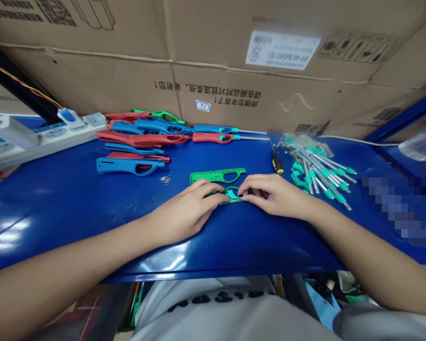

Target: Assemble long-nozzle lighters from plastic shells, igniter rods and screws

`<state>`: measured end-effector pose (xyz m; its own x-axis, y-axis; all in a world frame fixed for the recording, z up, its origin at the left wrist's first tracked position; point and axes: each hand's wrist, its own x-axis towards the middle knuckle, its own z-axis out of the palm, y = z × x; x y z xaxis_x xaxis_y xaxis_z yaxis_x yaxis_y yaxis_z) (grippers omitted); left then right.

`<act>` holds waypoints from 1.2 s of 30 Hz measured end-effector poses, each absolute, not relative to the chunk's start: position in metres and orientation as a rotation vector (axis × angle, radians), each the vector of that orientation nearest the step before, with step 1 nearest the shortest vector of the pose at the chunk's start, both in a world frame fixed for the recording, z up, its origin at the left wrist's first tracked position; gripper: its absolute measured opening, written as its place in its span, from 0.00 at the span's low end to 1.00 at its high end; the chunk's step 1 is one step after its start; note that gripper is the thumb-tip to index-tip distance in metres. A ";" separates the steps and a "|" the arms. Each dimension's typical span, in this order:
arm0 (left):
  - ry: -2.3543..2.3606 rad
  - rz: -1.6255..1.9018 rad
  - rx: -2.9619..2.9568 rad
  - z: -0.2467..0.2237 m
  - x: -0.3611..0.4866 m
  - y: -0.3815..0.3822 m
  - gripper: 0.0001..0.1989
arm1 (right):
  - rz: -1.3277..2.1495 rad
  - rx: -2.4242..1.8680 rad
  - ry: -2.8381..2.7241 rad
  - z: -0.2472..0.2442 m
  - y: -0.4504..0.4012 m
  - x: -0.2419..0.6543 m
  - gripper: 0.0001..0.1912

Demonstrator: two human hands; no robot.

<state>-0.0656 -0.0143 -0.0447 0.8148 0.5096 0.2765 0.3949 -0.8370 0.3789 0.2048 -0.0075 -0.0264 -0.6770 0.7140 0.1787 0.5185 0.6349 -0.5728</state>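
Note:
My left hand (pixel 188 208) is closed on a green lighter casing half (pixel 230 202) just above the blue table, its fingers covering the handle end. A teal trigger (pixel 231 193) lies inside this half, near the loop. My right hand (pixel 275 194) pinches the casing's other end, fingertips close to the trigger; exactly what lies between them is partly hidden. Just beyond both hands rests a second green casing half (pixel 216 176), hollow side showing.
Red and blue lighter casings (pixel 131 166) are piled at the left behind small screws (pixel 165 180). Two assembled lighters (pixel 213 138) lie at the back. On the right are a screwdriver (pixel 277 162) and metal lighter tubes (pixel 321 173). A power strip (pixel 49 139) and cardboard (pixel 213 71) border the table.

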 end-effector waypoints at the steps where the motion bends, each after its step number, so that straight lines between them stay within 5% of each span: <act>1: 0.688 0.539 2.695 -0.045 -0.066 -0.014 0.18 | 0.705 -0.979 -2.463 -0.026 -0.007 0.205 0.05; 16: 0.698 0.552 2.688 -0.042 -0.067 -0.014 0.18 | 0.686 -0.931 -2.475 -0.026 -0.006 0.207 0.06; 26: 0.685 0.557 2.661 -0.044 -0.068 -0.011 0.17 | 0.037 -1.157 -2.471 -0.037 0.004 0.209 0.15; 36: 0.723 0.650 2.645 -0.039 -0.069 -0.010 0.13 | 0.272 -1.339 -2.352 -0.038 0.010 0.219 0.03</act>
<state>-0.0686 -0.0097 -0.0386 0.7681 0.5427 0.3398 0.3959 -0.8196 0.4140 0.2186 0.0103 -0.0380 -0.4490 0.8550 0.2597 0.7730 0.5175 -0.3669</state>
